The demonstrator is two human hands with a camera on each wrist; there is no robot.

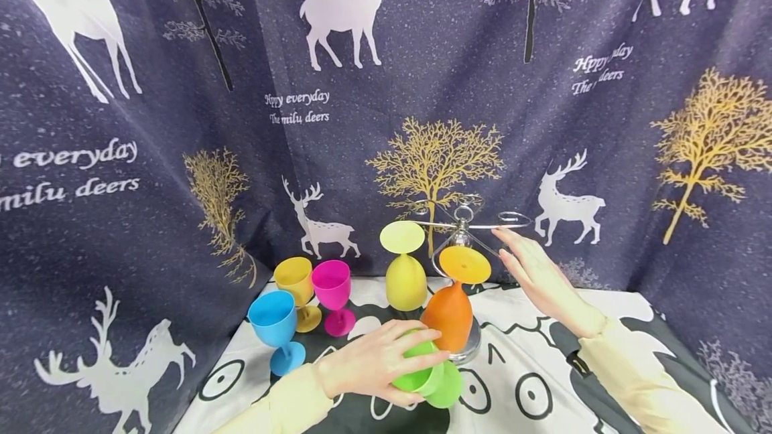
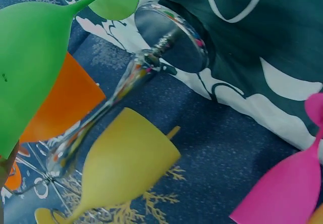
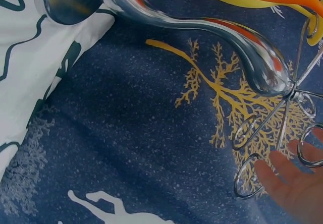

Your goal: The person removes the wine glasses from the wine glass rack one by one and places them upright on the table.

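Note:
My left hand (image 1: 386,360) grips a green plastic goblet (image 1: 446,387) round its bowl, tilted, in front of a chrome goblet stand (image 1: 462,236). In the left wrist view the green goblet (image 2: 35,57) fills the upper left corner. From the stand's wire arms hang an orange goblet (image 1: 449,317) and a yellow goblet (image 1: 406,283), both upside down with their feet on top. My right hand (image 1: 543,280), fingers extended, touches the wire arms on the stand's right side. In the right wrist view its fingertips (image 3: 265,171) lie against the wire loops.
On the table's left stand a blue goblet (image 1: 273,320), a darker yellow goblet (image 1: 293,276) and a magenta goblet (image 1: 333,286), all upright. A patterned white and dark cloth (image 1: 506,380) covers the table. A dark blue curtain (image 1: 386,99) with deer and trees hangs close behind.

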